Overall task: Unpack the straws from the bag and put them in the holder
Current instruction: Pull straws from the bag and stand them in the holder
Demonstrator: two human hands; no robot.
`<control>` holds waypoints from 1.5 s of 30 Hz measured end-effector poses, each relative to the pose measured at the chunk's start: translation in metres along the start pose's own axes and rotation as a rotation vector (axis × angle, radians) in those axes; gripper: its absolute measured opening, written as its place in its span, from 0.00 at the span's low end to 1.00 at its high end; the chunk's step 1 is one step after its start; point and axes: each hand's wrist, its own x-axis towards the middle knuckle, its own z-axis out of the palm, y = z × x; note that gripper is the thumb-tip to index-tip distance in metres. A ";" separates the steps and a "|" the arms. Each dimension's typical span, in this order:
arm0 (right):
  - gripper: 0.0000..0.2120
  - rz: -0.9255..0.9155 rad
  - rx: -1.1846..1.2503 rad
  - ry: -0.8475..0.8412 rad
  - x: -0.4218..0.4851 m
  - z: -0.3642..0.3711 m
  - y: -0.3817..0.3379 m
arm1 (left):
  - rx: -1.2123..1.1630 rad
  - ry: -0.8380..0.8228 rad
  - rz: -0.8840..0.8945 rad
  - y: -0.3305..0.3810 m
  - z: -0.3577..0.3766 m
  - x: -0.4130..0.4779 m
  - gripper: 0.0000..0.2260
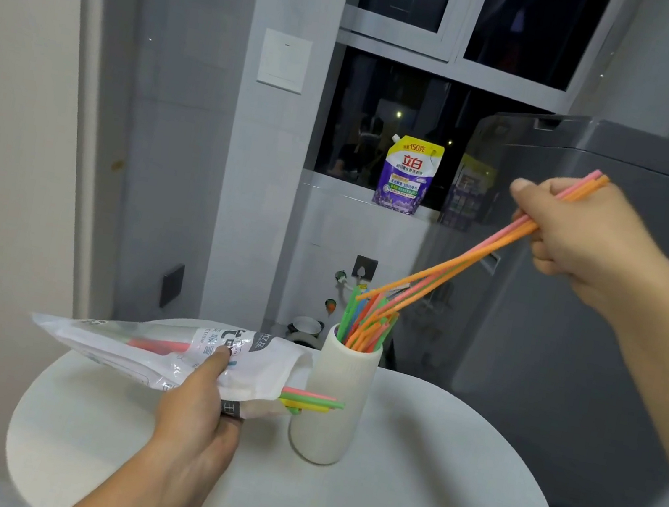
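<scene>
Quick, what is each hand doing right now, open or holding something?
Left hand: fingers closed on the straw bag.
Right hand: fingers closed on a bunch of straws, lower ends over the holder.

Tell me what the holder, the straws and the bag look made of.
Holder: matte off-white, faintly ribbed, no gloss; likely ceramic, possibly matte plastic.
Straws: thin, bright, slightly curving tubes; probably plastic.
Bag: thin glossy plastic film, crinkled, printed, partly see-through, with straws showing inside.
</scene>
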 end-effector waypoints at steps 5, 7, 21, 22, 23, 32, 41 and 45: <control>0.21 0.037 -0.099 -0.011 0.004 0.012 0.007 | -0.015 0.016 -0.004 0.002 0.002 -0.002 0.15; 0.20 0.049 -0.101 0.003 0.004 0.011 0.006 | -0.020 0.025 -0.006 0.002 0.003 -0.003 0.15; 0.19 0.079 -0.111 -0.025 0.003 0.003 0.000 | 0.004 0.013 -0.014 0.000 0.000 0.000 0.15; 0.19 0.076 -0.124 -0.037 0.002 0.007 0.001 | 0.001 0.016 -0.017 0.001 0.001 0.000 0.15; 0.20 0.071 -0.135 -0.047 0.002 0.011 0.001 | -0.003 0.017 -0.019 0.001 0.001 0.000 0.15; 0.18 0.064 -0.257 -0.174 0.003 0.058 -0.002 | -0.013 0.031 -0.014 0.002 0.002 -0.001 0.15; 0.19 0.027 -0.318 -0.406 -0.005 0.101 0.037 | -0.001 0.003 -0.010 0.004 0.000 0.000 0.14; 0.21 -0.004 -0.307 -0.374 -0.006 0.109 0.058 | -0.006 -0.007 -0.016 0.006 -0.001 0.001 0.15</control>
